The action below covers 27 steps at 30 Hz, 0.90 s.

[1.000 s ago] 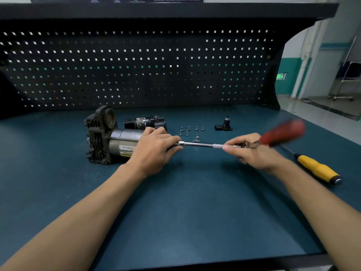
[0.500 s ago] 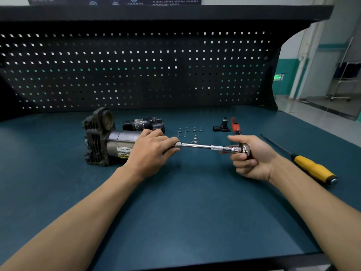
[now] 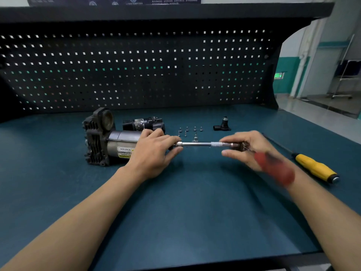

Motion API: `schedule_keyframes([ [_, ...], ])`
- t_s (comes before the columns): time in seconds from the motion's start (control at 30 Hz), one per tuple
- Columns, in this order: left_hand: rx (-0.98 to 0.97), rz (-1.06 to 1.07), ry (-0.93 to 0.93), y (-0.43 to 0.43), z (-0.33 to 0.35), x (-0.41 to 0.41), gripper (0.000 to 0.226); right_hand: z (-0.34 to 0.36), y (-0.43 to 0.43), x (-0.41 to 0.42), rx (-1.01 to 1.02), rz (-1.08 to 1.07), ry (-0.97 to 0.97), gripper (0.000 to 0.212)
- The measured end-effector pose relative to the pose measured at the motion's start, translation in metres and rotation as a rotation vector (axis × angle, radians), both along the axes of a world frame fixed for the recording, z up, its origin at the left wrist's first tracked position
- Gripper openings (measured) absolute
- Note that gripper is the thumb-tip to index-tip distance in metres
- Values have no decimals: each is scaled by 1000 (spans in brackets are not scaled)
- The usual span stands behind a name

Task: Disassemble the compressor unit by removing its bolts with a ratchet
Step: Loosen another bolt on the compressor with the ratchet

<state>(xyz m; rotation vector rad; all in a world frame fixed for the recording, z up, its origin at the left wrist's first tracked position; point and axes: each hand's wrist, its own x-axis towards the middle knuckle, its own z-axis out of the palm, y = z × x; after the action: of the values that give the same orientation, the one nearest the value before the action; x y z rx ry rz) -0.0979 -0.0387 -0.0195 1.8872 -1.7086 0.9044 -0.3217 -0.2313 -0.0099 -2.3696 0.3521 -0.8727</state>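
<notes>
The compressor unit (image 3: 109,139), a grey motor cylinder with a black finned head, lies on its side on the blue-green bench mat. My left hand (image 3: 154,153) rests over the cylinder's right end, its fingers curled round the socket end of the ratchet extension bar (image 3: 197,144). That silver bar runs level to the right into my right hand (image 3: 248,149), which grips the ratchet head. The ratchet's red handle (image 3: 275,169) is a blur over my right wrist. Several removed bolts (image 3: 190,131) stand just behind the bar.
A yellow-handled screwdriver (image 3: 314,167) lies at the right. Behind the bar sit a small black fitting (image 3: 223,125) and a removed black part (image 3: 144,124). A black pegboard (image 3: 136,69) closes off the back of the bench.
The red ratchet handle has swung from pointing away from me round toward me, over my right wrist. My left hand and the compressor have stayed in place.
</notes>
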Motion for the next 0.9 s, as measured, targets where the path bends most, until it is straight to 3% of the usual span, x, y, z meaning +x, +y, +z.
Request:
schedule_keyframes([
  [0.1,-18,-18,-4,-1,1,-1,26,-2,3,2,-14,-6,-86,27],
  [0.3,-1,-16,-49,1,3,0,26,-1,3,2,261,3,87,5],
  [0.43,-3,-21,-70,3,3,1,24,2,6,3,617,-5,85,57],
  [0.53,-11,-25,-74,3,2,2,26,6,5,4,939,-18,110,75],
  [0.67,-21,-28,-84,3,2,4,35,7,4,3,1149,108,164,62],
  [0.8,-48,-31,-95,2,0,4,34,8,2,1,1316,234,98,51],
  [0.9,-61,-30,-99,1,-1,6,31,8,1,-1,1272,240,91,35],
])
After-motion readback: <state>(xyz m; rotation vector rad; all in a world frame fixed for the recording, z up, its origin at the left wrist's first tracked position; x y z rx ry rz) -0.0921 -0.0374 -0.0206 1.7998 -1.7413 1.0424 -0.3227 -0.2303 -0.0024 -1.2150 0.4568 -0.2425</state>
